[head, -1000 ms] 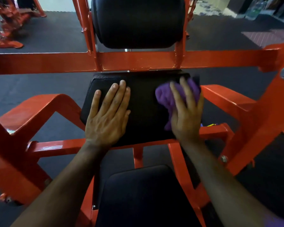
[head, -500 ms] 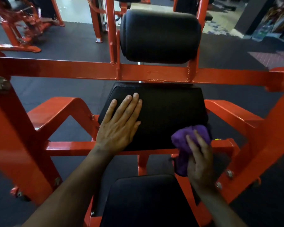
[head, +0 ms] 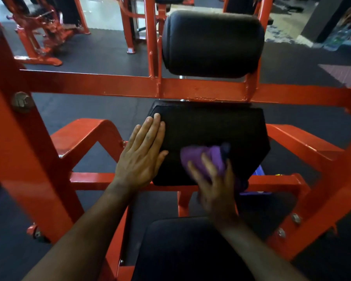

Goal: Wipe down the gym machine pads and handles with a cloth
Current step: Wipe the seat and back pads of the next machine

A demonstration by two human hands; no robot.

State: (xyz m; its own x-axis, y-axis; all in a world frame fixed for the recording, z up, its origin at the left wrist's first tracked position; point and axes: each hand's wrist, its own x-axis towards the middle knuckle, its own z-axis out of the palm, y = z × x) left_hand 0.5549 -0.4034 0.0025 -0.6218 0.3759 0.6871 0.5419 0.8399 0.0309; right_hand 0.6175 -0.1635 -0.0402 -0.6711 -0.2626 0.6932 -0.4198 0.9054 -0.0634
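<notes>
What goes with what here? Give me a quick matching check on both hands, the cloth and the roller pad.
Column one:
1. left hand
2. right hand
3. purple cloth
4. roller pad

Column two:
A. untouched, above the orange crossbar
B. flat on the left side of the flat pad
C. pressing the cloth against the pad's near edge, blurred
D. bunched under fingers on the pad's lower right part

Pairs: 1-B, 2-C, 3-D, 4-A
</notes>
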